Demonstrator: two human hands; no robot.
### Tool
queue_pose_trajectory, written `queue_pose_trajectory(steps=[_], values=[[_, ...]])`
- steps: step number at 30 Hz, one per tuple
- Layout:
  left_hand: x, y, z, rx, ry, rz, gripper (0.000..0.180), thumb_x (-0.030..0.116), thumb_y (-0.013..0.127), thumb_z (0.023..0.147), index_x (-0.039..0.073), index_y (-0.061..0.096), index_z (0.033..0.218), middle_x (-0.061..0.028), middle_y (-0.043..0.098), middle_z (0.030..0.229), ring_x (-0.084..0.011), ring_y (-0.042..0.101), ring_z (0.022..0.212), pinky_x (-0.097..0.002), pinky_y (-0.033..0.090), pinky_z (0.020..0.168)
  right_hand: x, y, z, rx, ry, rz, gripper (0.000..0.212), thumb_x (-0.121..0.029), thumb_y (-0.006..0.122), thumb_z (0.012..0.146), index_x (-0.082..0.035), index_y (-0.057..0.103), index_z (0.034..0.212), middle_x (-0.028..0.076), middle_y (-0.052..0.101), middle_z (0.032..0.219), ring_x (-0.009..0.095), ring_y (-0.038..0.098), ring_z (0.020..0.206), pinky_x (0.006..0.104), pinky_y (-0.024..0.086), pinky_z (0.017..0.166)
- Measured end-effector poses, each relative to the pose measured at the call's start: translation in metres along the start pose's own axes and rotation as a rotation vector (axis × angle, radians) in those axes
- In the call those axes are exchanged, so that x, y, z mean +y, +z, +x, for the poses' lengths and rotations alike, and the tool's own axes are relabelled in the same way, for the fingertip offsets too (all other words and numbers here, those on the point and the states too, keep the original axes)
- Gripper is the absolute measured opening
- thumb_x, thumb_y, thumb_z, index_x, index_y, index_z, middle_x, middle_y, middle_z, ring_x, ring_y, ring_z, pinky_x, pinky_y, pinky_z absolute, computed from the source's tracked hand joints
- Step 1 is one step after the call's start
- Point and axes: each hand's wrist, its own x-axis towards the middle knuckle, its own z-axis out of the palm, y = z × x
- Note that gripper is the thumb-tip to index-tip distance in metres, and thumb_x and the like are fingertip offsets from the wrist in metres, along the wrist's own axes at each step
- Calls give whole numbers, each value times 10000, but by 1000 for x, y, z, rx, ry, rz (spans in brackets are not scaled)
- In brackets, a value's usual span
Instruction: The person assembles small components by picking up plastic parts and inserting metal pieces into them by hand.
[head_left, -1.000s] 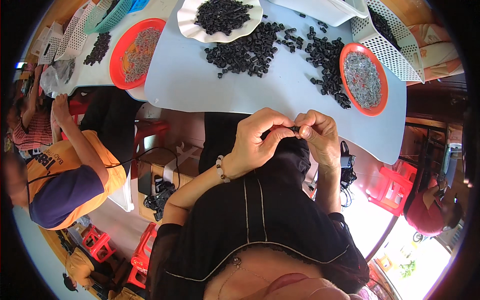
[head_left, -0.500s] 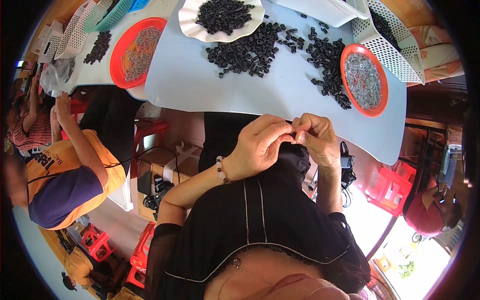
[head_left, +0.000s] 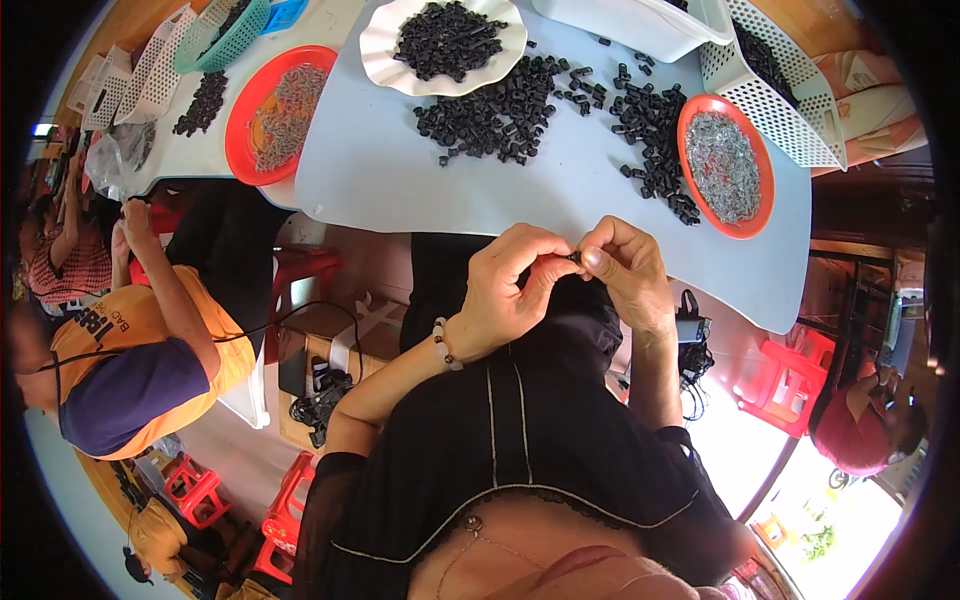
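Note:
My left hand [head_left: 512, 285] and my right hand [head_left: 632, 272] meet just off the near edge of the table. Between their fingertips is a small black plastic piece [head_left: 575, 257], pinched from both sides and mostly covered by the fingers. It resembles the loose black plastic pieces [head_left: 495, 118] heaped ahead on the table. More such pieces fill a white wavy-rimmed plate [head_left: 378, 52]. Nearer my right hand, a red-orange dish [head_left: 768, 190] holds many small clear and silvery parts [head_left: 722, 165].
The pale blue table [head_left: 380, 180] has a rounded near edge. A white tub [head_left: 640, 30] and a white perforated basket [head_left: 810, 130] stand at its far right. On the left, a co-worker in an orange and navy shirt [head_left: 130, 380] sits by another table with a red dish [head_left: 235, 125].
Both my hands have shifted slightly, and the right fingers have moved a little up and left. The black piece shows more between the fingertips. The co-worker's hands have moved slightly.

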Motion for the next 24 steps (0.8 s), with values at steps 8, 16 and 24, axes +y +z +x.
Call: queue_pose_trajectory(steps=[8, 16, 24], values=[[-39, -11, 22, 143, -185, -320, 103, 55, 685, 902, -19, 648, 964, -38, 642, 836, -85, 555, 648, -228, 473, 622, -1, 1, 30, 297, -408, -936, 118, -38, 684, 852, -17, 640, 960, 66, 648, 782, 167, 580, 705, 308, 488, 657], [-43, -17, 29, 506, -164, -792, 137, 106, 640, 953, 2, 635, 1042, -35, 631, 856, -59, 442, 590, -223, 342, 530, -9, 35, 90, 23, -868, -1273, 368, -11, 663, 775, -142, 691, 1118, 67, 604, 803, 269, 539, 819, 383, 459, 739], [-37, -40, 25, 694, -66, -572, 182, 108, 653, 943, -12, 616, 1075, -50, 643, 896, -38, 423, 606, -183, 347, 553, 8, 56, 113, -229, -1044, -1540, 394, -93, 626, 784, -215, 702, 1150, 35, 504, 848, 244, 456, 914, 412, 334, 892]])
